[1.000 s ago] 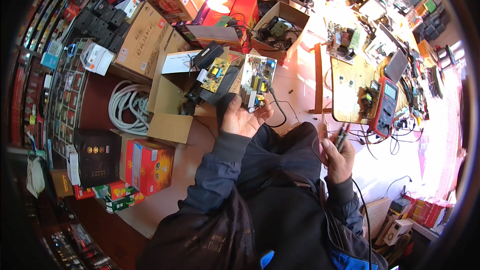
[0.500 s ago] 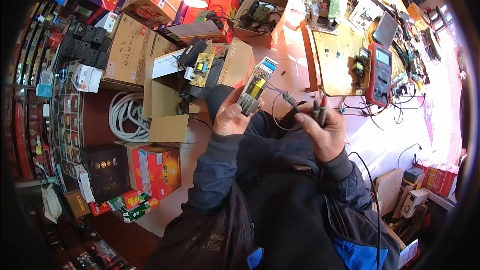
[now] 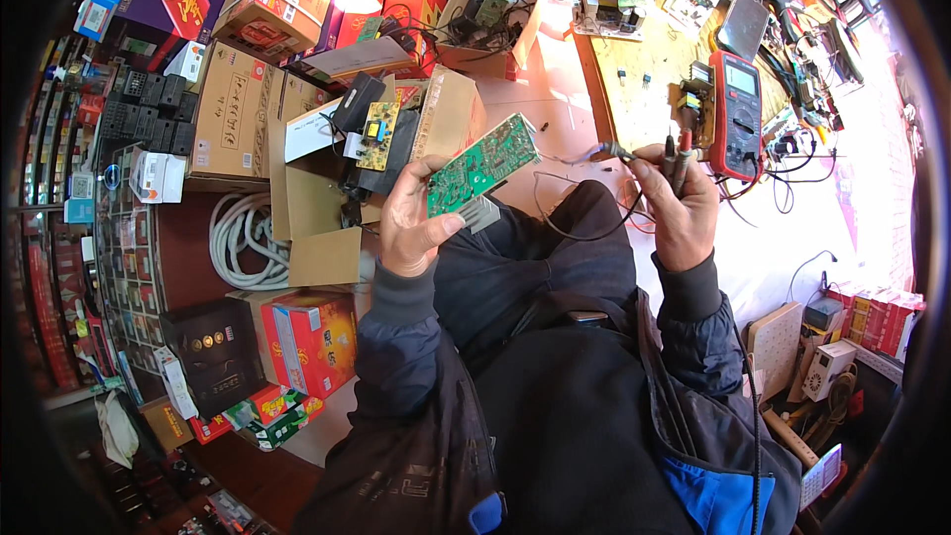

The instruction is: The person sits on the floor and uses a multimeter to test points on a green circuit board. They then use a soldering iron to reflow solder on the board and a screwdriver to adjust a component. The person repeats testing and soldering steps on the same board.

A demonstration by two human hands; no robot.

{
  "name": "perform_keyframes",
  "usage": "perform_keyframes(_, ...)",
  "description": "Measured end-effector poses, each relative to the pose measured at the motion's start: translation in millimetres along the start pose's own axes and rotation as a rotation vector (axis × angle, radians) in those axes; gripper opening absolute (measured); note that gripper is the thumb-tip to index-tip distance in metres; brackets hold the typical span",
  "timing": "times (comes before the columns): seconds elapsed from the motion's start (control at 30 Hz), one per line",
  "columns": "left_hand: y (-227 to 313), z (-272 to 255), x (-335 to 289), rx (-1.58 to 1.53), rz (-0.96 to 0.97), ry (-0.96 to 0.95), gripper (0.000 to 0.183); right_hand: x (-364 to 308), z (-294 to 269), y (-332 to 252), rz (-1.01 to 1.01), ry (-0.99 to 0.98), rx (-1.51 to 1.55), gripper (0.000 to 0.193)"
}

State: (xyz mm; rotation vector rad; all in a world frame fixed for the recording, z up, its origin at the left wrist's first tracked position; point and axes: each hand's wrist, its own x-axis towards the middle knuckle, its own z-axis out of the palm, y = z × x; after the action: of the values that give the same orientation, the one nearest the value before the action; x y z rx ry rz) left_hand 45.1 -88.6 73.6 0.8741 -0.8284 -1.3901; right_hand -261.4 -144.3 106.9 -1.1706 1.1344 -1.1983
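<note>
My left hand (image 3: 408, 228) is closed on a circuit board (image 3: 485, 166), thumb along its near edge. The board's green solder side faces up, and a finned grey heat sink (image 3: 481, 215) sticks out at its near edge. Thin wires lead from its right end to a cable connector (image 3: 612, 151). My right hand (image 3: 682, 218) is closed round two multimeter probes (image 3: 678, 160), one with a red part, the other dark. The connector lies by the thumb and fingertips of that hand; a dark cable (image 3: 594, 238) loops below it. Both hands are above my lap.
A red multimeter (image 3: 737, 114) lies on the wooden bench (image 3: 634, 89) at right, among boards and wires. Left of my hands, an open carton (image 3: 322, 258) holds a yellow board (image 3: 376, 136). Coiled white hose (image 3: 233, 243) and stacked boxes (image 3: 307, 337) stand further left.
My left hand has turned the circuit board over, from the component side with its yellow transformer to the green solder side. My right hand has moved right and up with the probes.
</note>
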Motion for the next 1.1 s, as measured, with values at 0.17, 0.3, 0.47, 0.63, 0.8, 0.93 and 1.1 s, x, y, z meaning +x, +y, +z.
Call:
perform_keyframes(0.17,11,18,-2,0.103,-0.014,-0.034,0.073,-11,6,-13,0.124,-0.19,-0.017,0.036)
perform_keyframes(0.3,8,25,-2,0.136,-0.072,-0.054,0.074,-18,23,-11,0.146,-0.263,0.056,0.037)
perform_keyframes(0.47,7,25,-4,0.208,-0.037,-0.073,0.074,-19,18,-9,0.178,-0.311,-0.056,0.028)
perform_keyframes(0.63,5,27,-3,0.244,-0.051,-0.082,0.073,-20,18,-8,0.116,-0.246,0.02,0.015)
perform_keyframes(0.8,3,30,-1,0.249,-0.087,-0.104,0.073,-19,14,-7,0.195,-0.233,-0.007,0.011)
perform_keyframes(0.93,2,30,-2,0.238,-0.141,-0.108,0.072,-19,12,-3,0.195,-0.231,-0.002,0.01)
perform_keyframes(1.1,0,32,-2,0.354,-0.079,-0.119,0.069,-19,8,1,0.173,-0.252,0.06,0.013)
